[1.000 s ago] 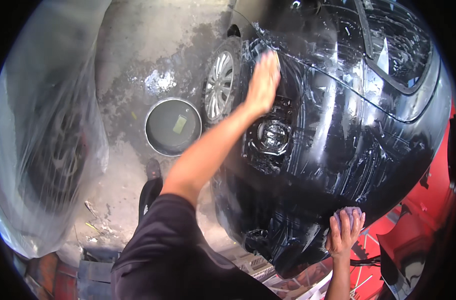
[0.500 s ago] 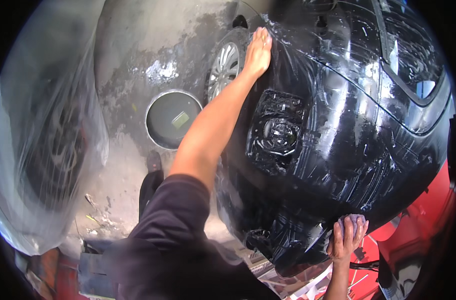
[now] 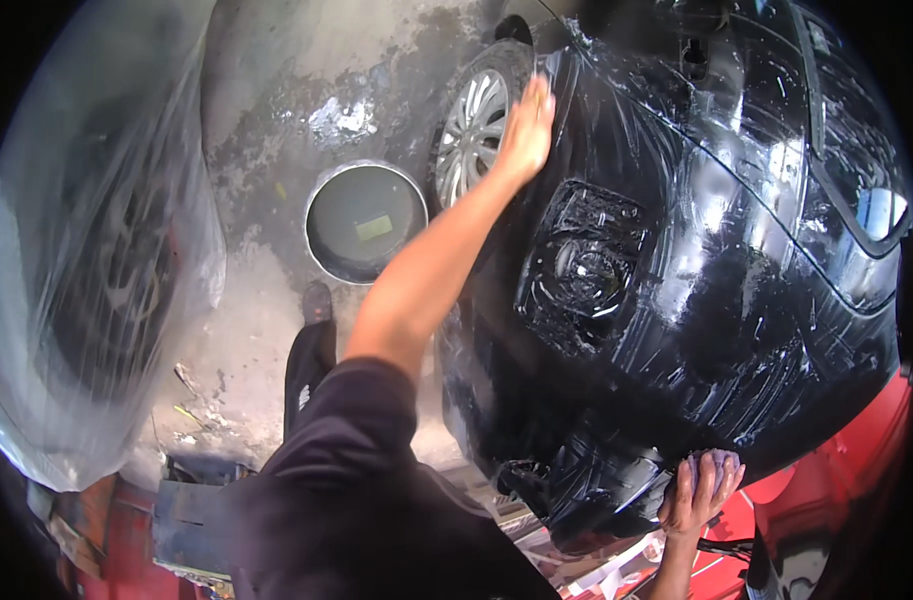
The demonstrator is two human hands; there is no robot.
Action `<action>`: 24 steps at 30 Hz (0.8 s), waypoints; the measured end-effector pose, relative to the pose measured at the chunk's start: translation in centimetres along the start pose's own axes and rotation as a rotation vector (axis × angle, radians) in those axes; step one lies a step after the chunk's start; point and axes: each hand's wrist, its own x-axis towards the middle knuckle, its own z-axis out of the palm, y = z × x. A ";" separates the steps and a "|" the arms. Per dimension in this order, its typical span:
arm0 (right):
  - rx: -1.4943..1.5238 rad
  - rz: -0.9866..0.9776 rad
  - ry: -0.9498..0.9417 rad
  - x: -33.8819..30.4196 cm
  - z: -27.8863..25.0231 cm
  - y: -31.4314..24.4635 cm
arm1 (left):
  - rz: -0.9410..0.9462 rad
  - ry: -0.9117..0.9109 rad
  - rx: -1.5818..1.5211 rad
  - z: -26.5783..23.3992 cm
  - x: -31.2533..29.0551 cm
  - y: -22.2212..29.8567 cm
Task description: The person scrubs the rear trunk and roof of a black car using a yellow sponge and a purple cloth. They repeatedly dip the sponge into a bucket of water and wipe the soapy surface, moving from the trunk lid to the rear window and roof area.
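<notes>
A black car [image 3: 676, 390], streaked with white suds or residue, fills the right side. My left arm stretches far ahead, and my left hand [image 3: 528, 130] rests with fingers straight against the body panel at the wheel arch, beside the silver-spoked wheel [image 3: 473, 130]. Nothing shows in that hand. At the lower right, my right hand [image 3: 700, 497] curls its fingers over a purple-grey sponge-like pad [image 3: 714, 462], pressed to the car's lower edge. Between the hands, a rectangular recess [image 3: 582, 262] in the panel is smeared with wet residue.
A round bucket [image 3: 314, 240] of greyish liquid stands on the concrete floor [image 3: 256, 340], a pale greenish rectangle visible in it. Clear plastic sheeting drapes another vehicle [image 3: 106, 280] at the left. My shoe [image 3: 317, 302] is near the bucket. A red surface [image 3: 846, 440] lies beyond the car.
The view has shifted slightly, so the car and bucket appear further right. My left hand has slid a little nearer along the panel; my right hand still grips the pad at the edge.
</notes>
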 end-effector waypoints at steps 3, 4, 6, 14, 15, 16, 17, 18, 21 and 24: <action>0.005 0.047 -0.049 -0.9 -1.1 -1.1 | 0.024 -0.136 0.128 0.2 -11.5 -2.0; 0.000 0.044 -0.056 -0.7 -1.3 -0.9 | 0.027 -0.115 0.121 0.4 -11.3 -2.3; -0.008 0.027 -0.043 -0.8 -1.1 -0.6 | 0.047 -0.068 0.104 1.2 -8.0 -2.4; 0.003 0.004 -0.012 -0.5 -0.4 -0.2 | 0.106 -0.023 0.023 0.6 -7.7 -2.3; 0.011 0.021 -0.022 -0.8 -0.7 -0.7 | 0.114 -0.054 0.090 0.3 -13.1 -2.0; 0.006 0.031 -0.018 -0.8 -0.9 -0.9 | 0.144 -0.065 0.103 0.1 -17.5 -3.0; 0.003 0.028 -0.012 -0.6 -0.9 -0.8 | 0.061 -0.064 0.125 0.2 -19.4 -2.5; 0.000 0.023 0.002 -0.2 -0.8 -0.6 | 0.084 -0.024 0.126 0.5 -18.1 -2.9; 0.010 -0.018 0.056 1.0 0.3 0.5 | 0.044 0.102 0.031 0.4 -8.9 -2.6; 0.029 -0.022 0.102 2.1 0.5 0.4 | 0.143 0.128 0.047 0.1 -8.2 -2.7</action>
